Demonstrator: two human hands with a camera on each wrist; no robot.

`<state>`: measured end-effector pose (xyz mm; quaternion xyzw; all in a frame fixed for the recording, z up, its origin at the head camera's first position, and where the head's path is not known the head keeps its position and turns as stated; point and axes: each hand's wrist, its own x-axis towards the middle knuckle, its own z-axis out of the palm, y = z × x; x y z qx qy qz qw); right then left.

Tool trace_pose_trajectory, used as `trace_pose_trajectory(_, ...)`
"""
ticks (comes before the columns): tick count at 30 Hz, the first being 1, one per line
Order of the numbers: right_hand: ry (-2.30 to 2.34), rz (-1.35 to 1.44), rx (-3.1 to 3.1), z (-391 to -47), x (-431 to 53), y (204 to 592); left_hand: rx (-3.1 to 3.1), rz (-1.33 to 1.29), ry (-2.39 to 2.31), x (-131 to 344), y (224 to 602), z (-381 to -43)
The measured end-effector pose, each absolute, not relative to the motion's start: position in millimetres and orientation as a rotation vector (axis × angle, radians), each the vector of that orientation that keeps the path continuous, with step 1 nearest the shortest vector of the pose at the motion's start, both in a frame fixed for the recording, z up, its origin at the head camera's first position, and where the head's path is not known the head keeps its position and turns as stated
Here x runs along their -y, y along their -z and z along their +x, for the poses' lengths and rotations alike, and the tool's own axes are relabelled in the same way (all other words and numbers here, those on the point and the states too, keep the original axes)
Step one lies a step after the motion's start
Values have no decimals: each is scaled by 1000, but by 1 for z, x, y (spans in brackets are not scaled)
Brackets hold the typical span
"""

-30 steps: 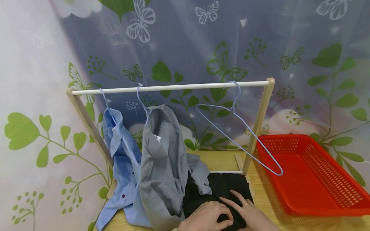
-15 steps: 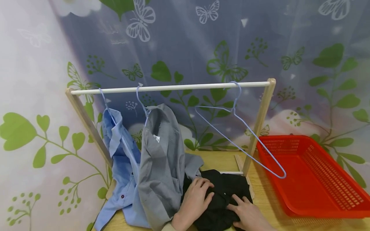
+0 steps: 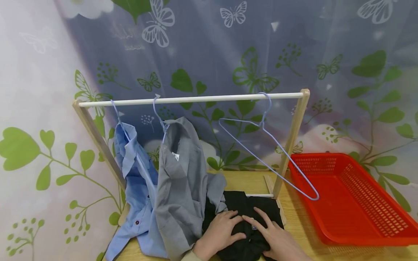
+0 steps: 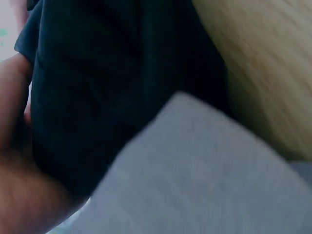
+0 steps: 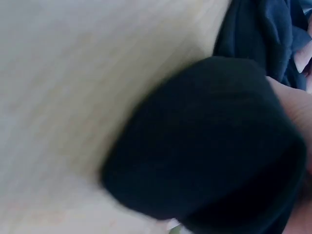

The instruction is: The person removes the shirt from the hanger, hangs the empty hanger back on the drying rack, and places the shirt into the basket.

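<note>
So, going left to right: there's one small rack with a white rod and pale wooden uprights, and three lavender-blue wire hangers on it. The first hanger carries one light blue collared shirt, two dark buttons that I can make out. The second hanger has one plain gray collared shirt with a little white label inside.

Then come two bare hands. The left hand lies on the cloth, fingers apart and a bit bent, thumb sticking out sideways. The right hand is beside it, fingers stretched and spread over the cloth, index tip close to the left's fingers.

Under them is one black cloth garment, on the light wood table right of the gray shirt, whose loose end overlaps it. It's matte, flatter at the back, bunched and creased between the hands, with a small pale patch by the right fingers, too small to read.

Above it dangles the third hanger, wire outline in full view. Far right, one red plastic basket with mesh sides.
</note>
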<state>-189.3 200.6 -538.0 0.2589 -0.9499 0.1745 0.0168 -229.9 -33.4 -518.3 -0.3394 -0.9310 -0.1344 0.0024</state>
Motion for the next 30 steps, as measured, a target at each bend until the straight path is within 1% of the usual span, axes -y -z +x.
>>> trace_pose_trajectory(3, -449, 900, 2945, -191, -199, 537, 2942, -1031, 478, 31, 520, -228)
trace_pose_trajectory(6, -408, 900, 2964, -193, -199, 539, 3001, -985, 457, 28, 521, -225)
trace_pose_trajectory(13, -285, 840, 2895, -195, -203, 540, 3160, -973, 273, 21, 525, -218)
trace_pose_trajectory(18, -226, 933, 2897, -203, -201, 539, 3227, -945, 241, 12, 531, -217)
trace_pose_trajectory(24, -216, 968, 2911, -217, -194, 540, 3086, -918, 185, 3, 539, -219)
trace_pose_trajectory(30, -144, 877, 2794, -219, -183, 542, 2991, -854, 255, 0, 539, -222)
